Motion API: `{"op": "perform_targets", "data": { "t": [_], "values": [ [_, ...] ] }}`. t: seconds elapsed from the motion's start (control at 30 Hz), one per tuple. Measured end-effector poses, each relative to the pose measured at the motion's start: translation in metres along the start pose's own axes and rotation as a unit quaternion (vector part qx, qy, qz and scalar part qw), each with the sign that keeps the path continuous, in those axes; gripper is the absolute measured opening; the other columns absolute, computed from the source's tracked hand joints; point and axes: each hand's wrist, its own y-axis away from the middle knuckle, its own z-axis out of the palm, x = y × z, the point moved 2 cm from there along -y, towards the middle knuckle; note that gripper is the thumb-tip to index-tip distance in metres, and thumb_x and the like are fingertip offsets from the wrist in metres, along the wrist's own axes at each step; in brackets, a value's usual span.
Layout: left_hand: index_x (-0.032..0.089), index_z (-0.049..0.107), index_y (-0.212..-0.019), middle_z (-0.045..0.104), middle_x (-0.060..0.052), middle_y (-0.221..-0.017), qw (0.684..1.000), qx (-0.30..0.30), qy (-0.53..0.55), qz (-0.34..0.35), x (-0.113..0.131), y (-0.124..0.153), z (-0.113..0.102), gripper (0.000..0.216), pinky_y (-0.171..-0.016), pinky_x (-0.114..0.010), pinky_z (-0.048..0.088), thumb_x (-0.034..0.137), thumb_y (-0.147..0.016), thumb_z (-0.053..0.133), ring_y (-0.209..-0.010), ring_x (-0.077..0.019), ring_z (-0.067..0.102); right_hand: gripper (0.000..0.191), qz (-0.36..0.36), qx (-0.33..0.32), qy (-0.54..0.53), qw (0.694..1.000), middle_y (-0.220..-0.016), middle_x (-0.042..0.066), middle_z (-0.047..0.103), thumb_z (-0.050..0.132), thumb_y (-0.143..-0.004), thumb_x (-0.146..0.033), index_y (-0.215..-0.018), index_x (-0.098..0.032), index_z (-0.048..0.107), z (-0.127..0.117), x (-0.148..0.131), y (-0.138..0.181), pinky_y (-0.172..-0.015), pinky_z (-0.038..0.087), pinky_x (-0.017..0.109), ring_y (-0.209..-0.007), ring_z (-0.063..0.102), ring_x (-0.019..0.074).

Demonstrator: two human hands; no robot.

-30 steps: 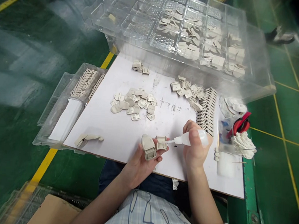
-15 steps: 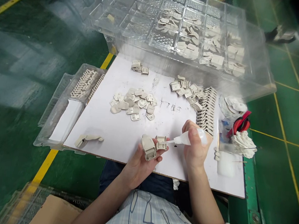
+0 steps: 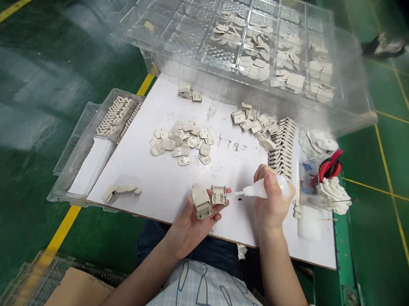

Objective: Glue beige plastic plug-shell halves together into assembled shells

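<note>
Two beige plastic parts rest in my left hand [image 3: 193, 230], at the front edge of the white board [image 3: 175, 195]. One is a rounded, hollow piece [image 3: 202, 202]; beside it, on my fingers, lies a small bracket-like piece [image 3: 219, 196] with its inner side up. My right hand [image 3: 274, 200] is wrapped round a translucent squeeze bottle [image 3: 257, 189]. Its thin nozzle points left, and the tip is close to the right edge of the bracket-like piece. Whether the tip touches it I cannot tell.
Loose beige covers [image 3: 184, 140] lie mid-board. Beyond my right hand are a row of beige parts [image 3: 283, 145] and a heap [image 3: 252, 121]. A clear compartment tray [image 3: 196, 56] spans the back. Red-handled pliers [image 3: 327, 167] stand at right; a part-filled box [image 3: 99, 120] is at left.
My right hand has drawn the bottle slightly to the right, so the nozzle tip has gone from over the bracket-like piece to its right edge. My left hand has barely moved.
</note>
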Motion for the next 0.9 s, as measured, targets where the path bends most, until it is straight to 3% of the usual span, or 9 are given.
{"op": "perform_targets", "data": {
  "t": [0.37,0.5,0.57,0.63,0.73,0.9],
  "values": [
    [0.029,0.083,-0.096,0.072,-0.008,-0.130,1.000,-0.001,0.010,0.002,0.000,0.001,-0.001,0.037,-0.081,-0.025,0.042,0.058,-0.073,0.082,-0.109,-0.0208,0.065,0.053,0.014,0.019,-0.019,1.000,-0.056,-0.005,0.029,0.067,-0.091,-0.047,-0.054,-0.021,0.039,-0.001,0.001,0.000,-0.053,0.024,0.030,-0.052,0.030,0.0106],
    [0.029,0.083,-0.095,0.072,-0.010,-0.129,1.000,0.000,0.009,0.002,0.001,0.000,0.000,0.037,-0.080,-0.025,0.044,0.058,-0.072,0.083,-0.107,-0.0206,0.066,0.056,0.102,0.055,-0.065,0.991,-0.060,-0.005,0.035,0.060,-0.086,-0.071,-0.062,-0.022,0.047,-0.002,0.011,-0.005,-0.052,0.027,0.028,-0.055,0.037,0.0115],
    [0.029,0.083,-0.095,0.072,-0.010,-0.130,1.000,-0.001,0.007,0.003,0.001,0.000,0.000,0.037,-0.080,-0.025,0.044,0.058,-0.072,0.083,-0.106,-0.0206,0.066,0.056,0.164,0.042,-0.060,0.984,-0.064,-0.004,0.043,0.058,-0.084,-0.075,-0.070,-0.022,0.053,-0.003,0.019,-0.007,-0.053,0.030,0.027,-0.058,0.042,0.0125],
    [0.029,0.083,-0.095,0.072,-0.010,-0.130,1.000,0.001,0.006,0.004,0.002,0.000,0.000,0.036,-0.080,-0.025,0.045,0.057,-0.072,0.084,-0.107,-0.0208,0.067,0.048,0.180,-0.005,-0.011,0.984,-0.074,-0.001,0.053,0.059,-0.087,-0.069,-0.080,-0.022,0.060,-0.004,0.023,-0.007,-0.060,0.038,0.028,-0.068,0.050,0.0149],
    [0.029,0.083,-0.095,0.072,-0.009,-0.131,1.000,0.004,0.011,0.007,0.002,0.001,-0.001,0.035,-0.081,-0.025,0.046,0.056,-0.071,0.084,-0.110,-0.0212,0.067,0.031,0.146,-0.090,0.105,0.980,-0.095,0.003,0.063,0.065,-0.088,-0.052,-0.096,-0.023,0.070,-0.004,0.023,-0.007,-0.073,0.044,0.031,-0.082,0.053,0.0173],
    [0.029,0.083,-0.095,0.073,-0.008,-0.132,0.999,0.009,0.030,-0.008,-0.004,0.005,0.001,0.034,-0.083,-0.025,0.049,0.053,-0.072,0.085,-0.114,-0.0220,0.068,0.022,0.162,-0.118,0.216,0.956,-0.093,0.002,0.070,0.068,-0.083,-0.034,-0.102,-0.023,0.070,0.004,0.022,-0.003,-0.071,0.046,0.032,-0.069,0.052,0.0160]
  ]
}}
